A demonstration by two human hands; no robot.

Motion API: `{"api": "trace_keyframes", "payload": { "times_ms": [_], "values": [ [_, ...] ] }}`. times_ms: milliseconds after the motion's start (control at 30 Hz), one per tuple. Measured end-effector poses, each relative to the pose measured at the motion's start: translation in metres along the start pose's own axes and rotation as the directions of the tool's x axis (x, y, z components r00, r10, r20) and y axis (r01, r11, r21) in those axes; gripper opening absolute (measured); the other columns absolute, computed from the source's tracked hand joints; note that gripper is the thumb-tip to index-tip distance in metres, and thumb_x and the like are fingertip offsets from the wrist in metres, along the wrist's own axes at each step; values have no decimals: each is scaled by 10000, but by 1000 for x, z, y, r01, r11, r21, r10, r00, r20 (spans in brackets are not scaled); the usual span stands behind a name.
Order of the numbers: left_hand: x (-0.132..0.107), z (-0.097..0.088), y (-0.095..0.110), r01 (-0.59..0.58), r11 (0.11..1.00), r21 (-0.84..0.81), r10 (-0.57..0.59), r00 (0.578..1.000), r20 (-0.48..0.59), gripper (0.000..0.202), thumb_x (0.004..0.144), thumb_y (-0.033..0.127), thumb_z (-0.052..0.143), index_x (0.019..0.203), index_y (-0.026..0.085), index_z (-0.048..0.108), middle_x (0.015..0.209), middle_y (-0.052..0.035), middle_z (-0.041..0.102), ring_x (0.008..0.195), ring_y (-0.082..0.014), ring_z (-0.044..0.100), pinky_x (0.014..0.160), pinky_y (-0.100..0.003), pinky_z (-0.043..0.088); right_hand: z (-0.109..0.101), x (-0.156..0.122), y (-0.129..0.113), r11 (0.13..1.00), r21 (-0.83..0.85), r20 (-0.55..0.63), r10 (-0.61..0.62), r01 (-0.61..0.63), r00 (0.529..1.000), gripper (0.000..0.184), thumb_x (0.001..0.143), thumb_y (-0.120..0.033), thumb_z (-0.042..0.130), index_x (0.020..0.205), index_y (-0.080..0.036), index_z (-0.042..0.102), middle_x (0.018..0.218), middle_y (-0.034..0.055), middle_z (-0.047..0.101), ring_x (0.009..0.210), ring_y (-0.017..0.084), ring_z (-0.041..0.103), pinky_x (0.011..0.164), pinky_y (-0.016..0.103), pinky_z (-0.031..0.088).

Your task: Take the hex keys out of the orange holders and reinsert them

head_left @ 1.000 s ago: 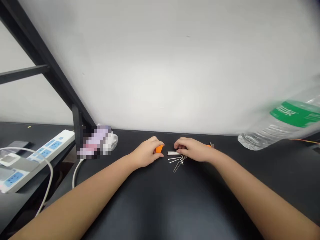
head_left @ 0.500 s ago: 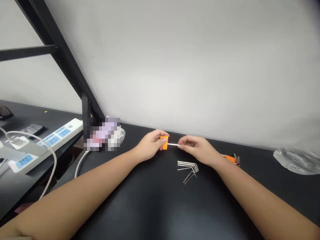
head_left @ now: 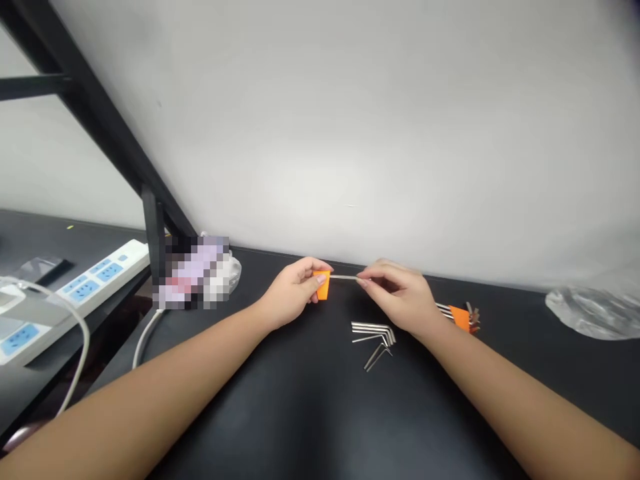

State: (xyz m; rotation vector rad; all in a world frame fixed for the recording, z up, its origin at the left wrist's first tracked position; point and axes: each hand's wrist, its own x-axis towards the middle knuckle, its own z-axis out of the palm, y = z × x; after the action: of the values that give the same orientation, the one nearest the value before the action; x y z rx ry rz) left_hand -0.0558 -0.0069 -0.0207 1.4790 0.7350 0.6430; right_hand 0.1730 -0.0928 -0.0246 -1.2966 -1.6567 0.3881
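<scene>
My left hand (head_left: 293, 293) is closed on a small orange hex key holder (head_left: 323, 285), thumb in front and fingers behind. A thin metal hex key (head_left: 343, 277) runs from the holder's upper part to my right hand (head_left: 397, 293), whose thumb and fingertips pinch its other end. Whether the key sits inside a hole of the holder is too small to tell. On the black table below the hands lie several loose L-shaped hex keys (head_left: 374, 329), bent ends to the right. Beside my right wrist lies a second orange holder (head_left: 459, 319) with several hex keys in it, partly hidden by the wrist.
A white power strip (head_left: 83, 287) with blue sockets and a pale cable (head_left: 84, 347) are at the left. A black slanted frame (head_left: 107, 127) stands there, near a blurred-out package (head_left: 195, 270). Clear crumpled plastic (head_left: 590, 313) lies far right; a pale wall (head_left: 350, 133) rises behind.
The hex key between my hands now meets the holder higher, near its top edge. My right hand has shifted slightly up and right. The camera view has turned a little to the right.
</scene>
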Motion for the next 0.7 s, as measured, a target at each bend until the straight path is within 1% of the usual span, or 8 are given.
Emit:
{"api": "trace_keyframes", "payload": {
  "times_ms": [133, 267, 433, 533, 633, 700],
  "values": [
    [0, -1, 3, 15, 999, 36, -15, 1000, -14, 311, 929, 395, 649, 1126, 155, 663, 777, -1, 616, 608, -92, 538, 600, -236, 448, -3, 1, 0, 993, -38, 15, -107, 108, 994, 90, 960, -217, 648, 940, -216, 735, 859, 40, 711, 727, 167, 642, 654, 319, 494],
    [2, -2, 5, 19, 999, 36, -20, 1000, 4, 300, 934, 387, 645, 1132, 163, 672, 787, 1, 616, 617, -87, 535, 605, -228, 443, -6, 2, 0, 972, -96, 45, -210, 214, 977, 105, 950, -156, 644, 972, -215, 728, 904, 43, 732, 774, 167, 662, 693, 311, 515],
    [1, -2, 7, 38, 998, 42, -40, 998, 42, 306, 937, 404, 664, 1122, 161, 675, 766, 5, 613, 650, -95, 539, 628, -226, 451, -8, 2, -2, 960, -121, 30, -251, 253, 967, 127, 944, -116, 633, 982, -209, 710, 899, 51, 720, 766, 168, 655, 699, 313, 520],
    [0, -1, 8, 40, 999, 15, -41, 997, 69, 342, 916, 431, 700, 1112, 152, 675, 754, 5, 615, 654, -97, 544, 632, -227, 456, -8, 1, -4, 949, -134, 24, -286, 287, 958, 152, 943, -92, 623, 1007, -210, 695, 894, 50, 699, 769, 167, 642, 709, 316, 519],
    [-2, -1, 9, 31, 999, -9, -29, 994, 107, 371, 877, 430, 751, 1095, 138, 679, 779, -10, 642, 670, -104, 569, 654, -240, 477, -6, 0, -6, 931, -141, 72, -330, 338, 941, 197, 949, -69, 597, 1057, -214, 676, 904, 51, 681, 794, 168, 631, 721, 312, 523],
    [-2, 0, 9, 20, 1000, -9, -19, 991, 129, 374, 866, 418, 768, 1093, 134, 678, 830, -30, 671, 707, -115, 601, 687, -254, 499, -3, -1, -9, 920, -132, 111, -355, 368, 928, 232, 949, -57, 580, 1094, -220, 659, 951, 60, 672, 836, 171, 631, 738, 311, 530]
  ]
}}
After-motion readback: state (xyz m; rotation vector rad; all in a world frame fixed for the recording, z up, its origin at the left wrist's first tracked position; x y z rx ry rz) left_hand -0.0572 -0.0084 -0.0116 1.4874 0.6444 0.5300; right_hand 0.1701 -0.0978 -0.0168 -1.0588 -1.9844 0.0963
